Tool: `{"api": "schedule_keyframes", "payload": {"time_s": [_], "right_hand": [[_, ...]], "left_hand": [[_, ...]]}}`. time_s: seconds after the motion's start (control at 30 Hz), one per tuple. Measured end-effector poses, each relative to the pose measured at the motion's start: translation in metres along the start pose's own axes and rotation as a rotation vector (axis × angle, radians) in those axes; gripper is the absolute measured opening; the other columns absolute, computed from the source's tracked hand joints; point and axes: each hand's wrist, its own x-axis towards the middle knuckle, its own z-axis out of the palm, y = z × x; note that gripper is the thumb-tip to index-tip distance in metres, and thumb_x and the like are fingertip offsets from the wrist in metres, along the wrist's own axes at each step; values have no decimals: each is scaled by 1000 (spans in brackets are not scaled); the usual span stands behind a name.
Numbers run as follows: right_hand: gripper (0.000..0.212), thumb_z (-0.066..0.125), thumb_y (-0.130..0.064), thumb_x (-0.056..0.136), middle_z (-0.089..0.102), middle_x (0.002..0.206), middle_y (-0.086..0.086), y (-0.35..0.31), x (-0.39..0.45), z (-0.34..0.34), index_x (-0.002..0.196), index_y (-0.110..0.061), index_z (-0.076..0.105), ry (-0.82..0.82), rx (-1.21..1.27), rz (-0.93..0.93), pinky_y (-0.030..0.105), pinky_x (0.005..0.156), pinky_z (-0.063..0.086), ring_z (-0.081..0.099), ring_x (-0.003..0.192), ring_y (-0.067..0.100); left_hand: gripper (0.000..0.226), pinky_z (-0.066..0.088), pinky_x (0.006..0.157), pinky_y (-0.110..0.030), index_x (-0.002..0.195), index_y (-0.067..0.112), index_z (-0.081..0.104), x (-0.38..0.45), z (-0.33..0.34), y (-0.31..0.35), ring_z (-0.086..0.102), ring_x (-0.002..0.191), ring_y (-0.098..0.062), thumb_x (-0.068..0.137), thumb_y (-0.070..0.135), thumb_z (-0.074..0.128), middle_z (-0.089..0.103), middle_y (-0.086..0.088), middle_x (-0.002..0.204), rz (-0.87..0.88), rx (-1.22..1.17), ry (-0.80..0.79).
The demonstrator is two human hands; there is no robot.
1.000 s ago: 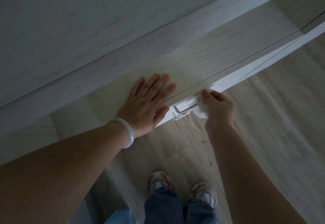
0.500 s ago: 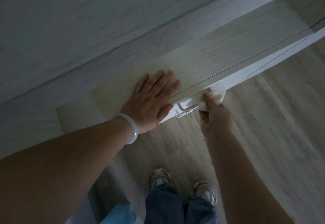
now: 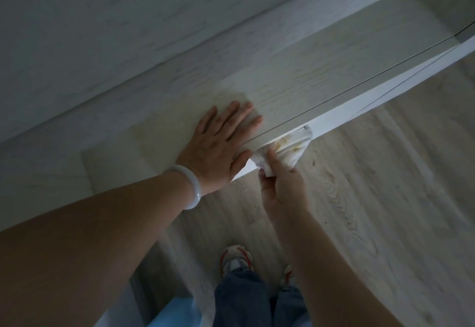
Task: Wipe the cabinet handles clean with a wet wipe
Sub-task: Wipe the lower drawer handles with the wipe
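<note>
My left hand (image 3: 218, 144) lies flat with fingers spread on the pale wood-grain cabinet door (image 3: 295, 87), a white bangle on its wrist. My right hand (image 3: 281, 185) grips a white wet wipe (image 3: 288, 148) with yellowish stains. The wipe is draped over the cabinet handle on the door's white front edge, just right of my left thumb. Only the handle's far end (image 3: 306, 128) peeks out above the wipe; the rest is hidden.
The cabinet's white front edge (image 3: 385, 90) runs up to the right, with a thin door seam above it. Light wood-look floor (image 3: 385, 198) lies below. My feet in white and red shoes (image 3: 236, 257) and blue jeans stand close to the cabinet.
The wipe has spread over the handle and now covers it almost fully; before, the metal bar showed left of the wipe. My right hand dropped lower, below the handle. The left hand stayed flat.
</note>
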Motion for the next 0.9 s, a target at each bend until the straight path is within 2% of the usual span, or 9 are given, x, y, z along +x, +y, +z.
{"api": "schedule_keyframes", "payload": {"time_s": [0.13, 0.23, 0.33, 0.47, 0.53, 0.63, 0.7, 0.83, 0.9], "right_hand": [[22, 63, 4, 82, 70, 98, 9, -18, 13, -10, 103, -4, 66, -74, 28, 9, 21, 70, 54, 67, 89, 17], [17, 60, -2, 89, 65, 95, 7, -8, 11, -18, 105, -7, 62, -195, 6, 72, 21, 58, 49, 60, 76, 13], [21, 57, -3, 87, 62, 94, 6, -9, 13, -26, 108, -7, 58, -282, 63, 100, 21, 57, 47, 58, 73, 11], [14, 55, 1, 78, 61, 79, 5, -32, 15, -25, 87, -5, 65, -342, -20, 84, 21, 58, 47, 56, 66, 11], [17, 56, -3, 81, 62, 80, 5, -41, 17, -24, 78, -8, 72, -343, -41, 58, 21, 58, 46, 57, 68, 13], [18, 58, -26, 87, 62, 85, 5, -61, 27, -25, 85, -12, 69, -258, 69, 29, 21, 56, 46, 58, 69, 14], [31, 54, -42, 92, 64, 83, 5, -73, 34, -22, 90, -13, 64, -144, 61, 13, 22, 54, 47, 59, 67, 14], [20, 57, -31, 96, 68, 74, 0, -66, 33, -8, 98, -12, 64, 150, -139, -91, 20, 46, 46, 64, 55, 11], [15, 54, -25, 98, 64, 69, -4, -54, 27, -2, 99, -13, 64, 189, -144, -155, 19, 46, 45, 59, 55, 8]], "left_hand": [[61, 16, 120, -49, 155, 25, 21, 0, -1, 0, 14, 151, -24, 98, 45, 31, 14, -3, 164, 8, -13, 7], [62, 17, 119, -49, 155, 25, 21, 0, -2, 0, 15, 150, -24, 98, 44, 31, 14, -3, 164, 11, -8, 3], [61, 17, 119, -49, 155, 24, 21, 0, -3, 1, 15, 151, -24, 98, 45, 30, 14, -3, 164, 11, -5, 4], [61, 17, 119, -49, 155, 25, 22, 1, -2, 1, 14, 151, -24, 98, 45, 28, 14, -3, 164, 6, -3, -1], [61, 17, 119, -49, 155, 24, 23, 0, -1, 0, 15, 150, -24, 98, 45, 28, 14, -4, 164, 12, -5, 5], [61, 17, 119, -50, 155, 24, 24, 1, -1, -1, 17, 150, -25, 98, 44, 31, 16, -4, 163, 15, -10, 12], [61, 17, 119, -50, 155, 24, 23, 1, -1, 0, 16, 150, -25, 98, 45, 30, 16, -4, 163, 16, -22, 8], [61, 17, 119, -51, 155, 24, 23, 1, 1, -1, 16, 150, -26, 98, 46, 27, 16, -5, 163, 17, -36, 3], [62, 17, 119, -51, 155, 24, 22, 1, 2, -1, 16, 150, -26, 98, 46, 26, 16, -4, 163, 14, -33, 6]]}}
